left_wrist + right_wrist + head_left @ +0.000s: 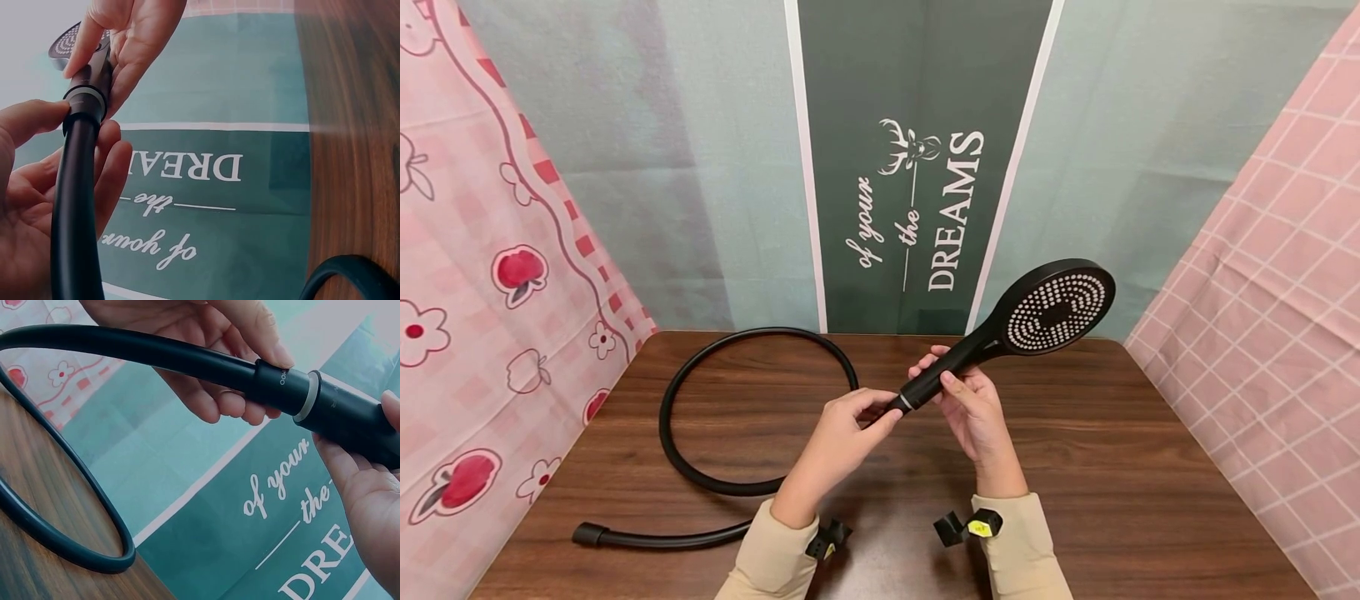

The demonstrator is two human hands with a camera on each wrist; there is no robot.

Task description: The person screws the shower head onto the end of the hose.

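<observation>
A black shower head [1056, 308] with pale nozzles is held up tilted over the table, its face toward me. My right hand [973, 408] grips its handle [951, 367], thumb on the near side. At the handle's lower end my left hand [850, 425] pinches the end collar [275, 384] of a black shower hose [662, 417] between thumb and fingers. Collar and handle are in line, with a pale ring [307, 397] showing at the joint. How far they are screwed together I cannot tell. In the left wrist view the hose [75, 219] runs back past the left palm.
The hose loops across the left of the wooden table [1112, 467], its other end fitting [589, 533] lying near the front left. A printed cloth [917, 250] hangs behind the table. Pink patterned cloths [1285, 292] stand at both sides.
</observation>
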